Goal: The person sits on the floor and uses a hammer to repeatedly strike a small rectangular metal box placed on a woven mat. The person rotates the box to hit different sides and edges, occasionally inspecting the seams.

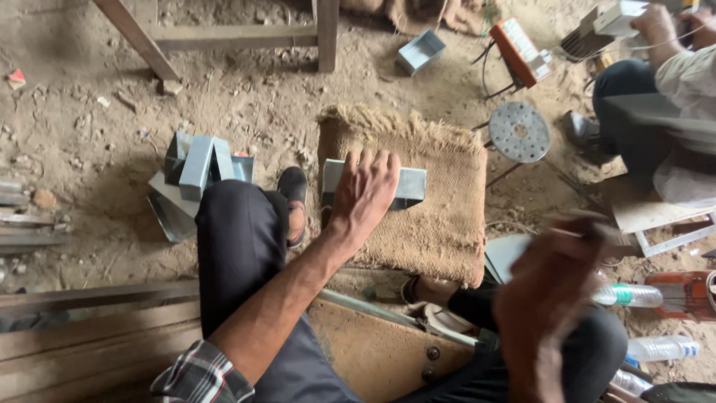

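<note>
My left hand (364, 192) lies palm down on a folded sheet-metal box piece (410, 185), pressing it onto a burlap mat (432, 231) on the dirt floor. My right hand (548, 295) is raised at the lower right, blurred, with its fingers closed around a thin dark tool (597, 227) whose shape I cannot make out. My left knee in dark trousers (239, 224) is bent up beside the left arm.
A pile of folded metal pieces (198, 168) sits left of my knee. One open metal box (420, 51) lies near a wooden frame (239, 36). A round perforated stool (519, 132), plastic bottles (630, 295) and another seated person (671, 67) are on the right.
</note>
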